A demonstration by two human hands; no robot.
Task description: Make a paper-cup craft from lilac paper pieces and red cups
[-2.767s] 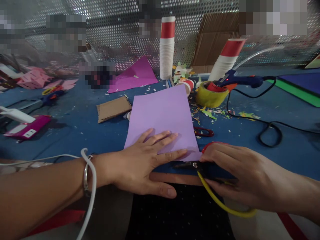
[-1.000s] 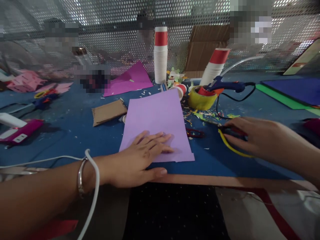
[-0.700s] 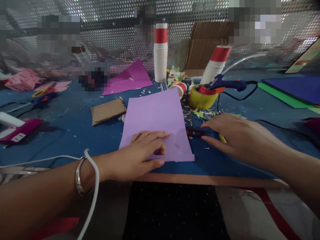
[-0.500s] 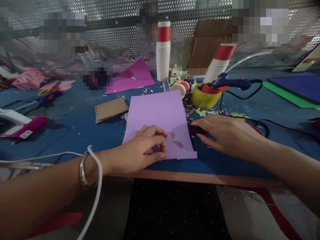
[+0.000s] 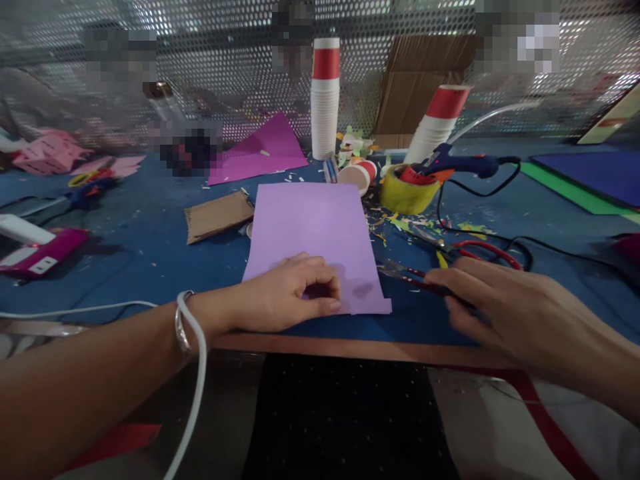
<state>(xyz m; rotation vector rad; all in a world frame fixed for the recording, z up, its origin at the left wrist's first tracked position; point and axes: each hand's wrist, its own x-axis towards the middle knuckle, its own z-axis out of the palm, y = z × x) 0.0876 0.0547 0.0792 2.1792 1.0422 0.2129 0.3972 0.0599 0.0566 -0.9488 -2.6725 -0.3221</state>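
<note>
Shifted right since the earlier frame, the right hand (image 5: 493,303) now grips the dark-red scissors (image 5: 397,269), fingers closed around the handles, blades directed toward the lilac sheet (image 5: 313,223). I observe the left hand (image 5: 293,293) curled over the sheet's near edge; I cannot tell whether it pinches. The lilac sheet lies on the surface (image 5: 170,273), nearer than the yellow roll (image 5: 409,200).

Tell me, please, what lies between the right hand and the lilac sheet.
The head view shows scissors there, gripped by the right hand, blades toward the lilac sheet.
</note>
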